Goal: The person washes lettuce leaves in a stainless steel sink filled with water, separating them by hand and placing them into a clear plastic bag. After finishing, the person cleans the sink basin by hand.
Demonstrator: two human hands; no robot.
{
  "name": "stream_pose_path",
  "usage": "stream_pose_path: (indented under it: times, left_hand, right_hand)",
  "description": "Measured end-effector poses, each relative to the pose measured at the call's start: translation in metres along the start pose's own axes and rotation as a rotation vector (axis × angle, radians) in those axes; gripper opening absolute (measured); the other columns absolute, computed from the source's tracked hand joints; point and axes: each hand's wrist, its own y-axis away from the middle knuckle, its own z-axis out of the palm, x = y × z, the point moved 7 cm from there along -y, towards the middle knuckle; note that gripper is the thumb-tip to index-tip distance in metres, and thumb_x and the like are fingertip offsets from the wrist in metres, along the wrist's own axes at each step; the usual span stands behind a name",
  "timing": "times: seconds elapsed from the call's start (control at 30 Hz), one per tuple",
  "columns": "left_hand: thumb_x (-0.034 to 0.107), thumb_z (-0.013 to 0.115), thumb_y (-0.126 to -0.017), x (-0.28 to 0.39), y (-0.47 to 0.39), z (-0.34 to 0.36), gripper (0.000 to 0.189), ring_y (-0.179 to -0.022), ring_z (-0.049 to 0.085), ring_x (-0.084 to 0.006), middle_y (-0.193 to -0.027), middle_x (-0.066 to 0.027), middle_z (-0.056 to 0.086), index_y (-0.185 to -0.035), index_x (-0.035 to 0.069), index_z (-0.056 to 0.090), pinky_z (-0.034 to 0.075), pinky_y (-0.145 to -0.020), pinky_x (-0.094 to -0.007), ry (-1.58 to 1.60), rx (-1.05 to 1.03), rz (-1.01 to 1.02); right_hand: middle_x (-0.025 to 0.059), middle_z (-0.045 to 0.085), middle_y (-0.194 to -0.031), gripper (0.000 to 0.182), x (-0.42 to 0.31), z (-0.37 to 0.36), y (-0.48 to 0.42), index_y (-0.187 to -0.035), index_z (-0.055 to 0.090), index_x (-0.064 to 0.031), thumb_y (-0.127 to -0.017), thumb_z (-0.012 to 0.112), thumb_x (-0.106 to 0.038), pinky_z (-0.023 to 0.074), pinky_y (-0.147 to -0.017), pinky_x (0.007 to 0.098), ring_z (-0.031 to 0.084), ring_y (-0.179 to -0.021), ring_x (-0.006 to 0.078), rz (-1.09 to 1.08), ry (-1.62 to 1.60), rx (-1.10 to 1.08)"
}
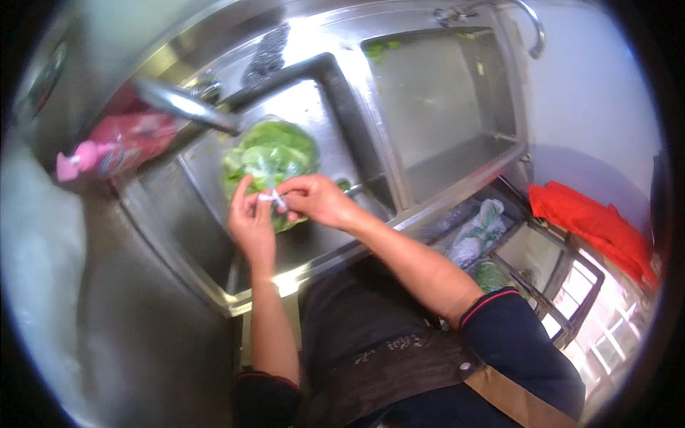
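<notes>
A clear plastic bag of leafy green vegetables (273, 147) is over the left basin of a steel sink. At its gathered neck, my left hand (253, 214) pinches a white tie or twisted end of plastic between thumb and fingers. My right hand (310, 198) grips the same neck from the other side, fingertips close to those of the left. Whether the white strip is a separate tie or part of the bag cannot be told.
A metal faucet (184, 104) reaches over the left basin beside a pink pump bottle (136, 142). Green scraps (381, 49) lie in the right basin (439, 101). A second faucet (537, 40) stands at the back right. Red cloth (594, 227) and a knotted plastic bag (476, 232) are at the right.
</notes>
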Motion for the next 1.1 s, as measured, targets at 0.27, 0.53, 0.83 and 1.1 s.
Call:
stream_pose_path:
  times: [0.27, 0.53, 0.83, 1.1]
  left_hand:
    - [-0.002, 0.073, -0.098, -0.002, -0.007, 0.005, 0.049, -0.084, 0.067, -0.0105, -0.095, -0.0082, 0.074, -0.145, -0.003, 0.059, 0.055, -0.077, -0.0267, 0.119, 0.094, -0.037]
    - [0.004, 0.06, -0.107, -0.001, -0.003, 0.019, 0.048, -0.09, 0.065, -0.0113, -0.101, -0.0066, 0.072, -0.155, 0.004, 0.053, 0.054, -0.084, -0.0289, 0.001, -0.237, 0.03]
    - [0.008, 0.062, -0.106, -0.01, 0.006, 0.012, 0.03, -0.079, 0.06, -0.0145, -0.086, -0.0065, 0.063, -0.136, 0.005, 0.058, 0.051, -0.075, -0.0324, -0.067, -0.091, 0.116]
    - [0.016, 0.074, -0.099, -0.035, 0.065, -0.005, 0.031, -0.077, 0.071, -0.0282, -0.088, -0.0116, 0.073, -0.126, 0.007, 0.063, 0.055, -0.074, -0.0424, -0.488, -0.112, 0.109]
  right_hand:
    - [-0.0005, 0.069, -0.083, 0.006, 0.0, 0.006, -0.002, -0.097, 0.068, -0.0018, -0.099, 0.072, -0.005, 0.0524, -0.069, 0.0258, 0.063, -0.075, 0.0079, -0.062, 0.184, -0.014]
    - [0.0114, 0.068, -0.077, 0.015, -0.015, 0.001, 0.018, -0.093, 0.068, -0.0012, -0.091, 0.079, -0.011, 0.0514, -0.067, 0.036, 0.062, -0.069, 0.0185, -0.23, 0.523, 0.323]
    - [0.0172, 0.073, -0.081, 0.014, -0.045, -0.025, 0.002, -0.093, 0.071, -0.0007, -0.093, 0.075, -0.014, 0.0562, -0.069, 0.04, 0.072, -0.071, 0.027, -0.315, 0.943, 0.598]
    - [0.024, 0.073, -0.082, 0.026, -0.056, -0.037, -0.059, -0.088, 0.076, -0.0022, -0.085, 0.072, -0.028, 0.0579, -0.077, 0.0509, 0.073, -0.081, 0.0437, -0.225, 1.214, 0.499]
